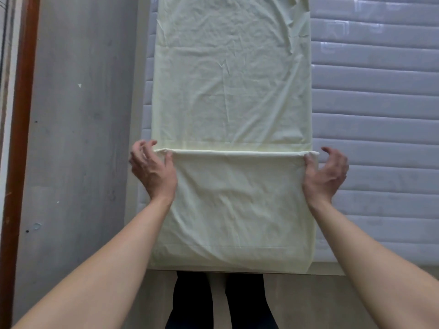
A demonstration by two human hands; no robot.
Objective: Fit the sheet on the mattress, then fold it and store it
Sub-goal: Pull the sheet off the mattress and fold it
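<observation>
just one view here, head cam looking steeply down from above, close over the sheet (231, 91) on the mattress (375, 115), forearms reaching in from the bottom edge

No readable text, label, brand, number or sign appears anywhere.
</observation>
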